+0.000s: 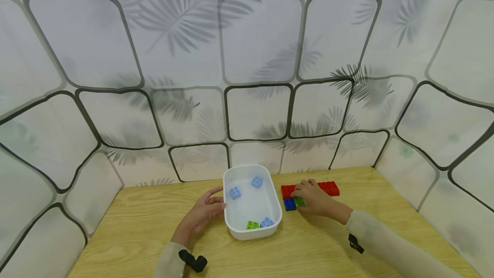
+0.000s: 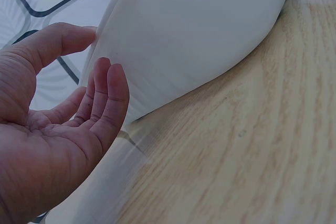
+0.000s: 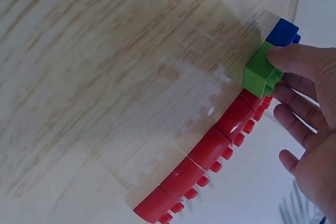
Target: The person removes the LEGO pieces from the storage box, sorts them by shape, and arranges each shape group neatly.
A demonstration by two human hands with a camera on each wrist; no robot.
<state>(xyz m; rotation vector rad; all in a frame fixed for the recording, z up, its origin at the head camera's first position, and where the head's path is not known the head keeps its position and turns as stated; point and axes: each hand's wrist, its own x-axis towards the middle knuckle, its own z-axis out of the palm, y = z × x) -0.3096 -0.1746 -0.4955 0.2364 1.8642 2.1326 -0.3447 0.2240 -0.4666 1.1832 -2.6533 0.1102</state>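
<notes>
A white plastic tray (image 1: 252, 209) stands on the table with light blue bricks (image 1: 234, 192) and a green brick (image 1: 252, 225) inside. My left hand (image 1: 204, 211) is at its left side, fingers loosely bent, one fingertip at the rim in the left wrist view. To the right, my right hand (image 1: 314, 198) pinches another green brick (image 3: 260, 69), thumb on its near face. A dark blue brick (image 1: 290, 204) sits right beside that green one. Behind them runs a row of red bricks (image 3: 210, 148), partly covered by the hand in the head view.
The wooden table (image 1: 146, 226) reaches back to a patterned fabric wall (image 1: 258, 110) close behind the tray. Similar fabric walls rise at the left and right sides.
</notes>
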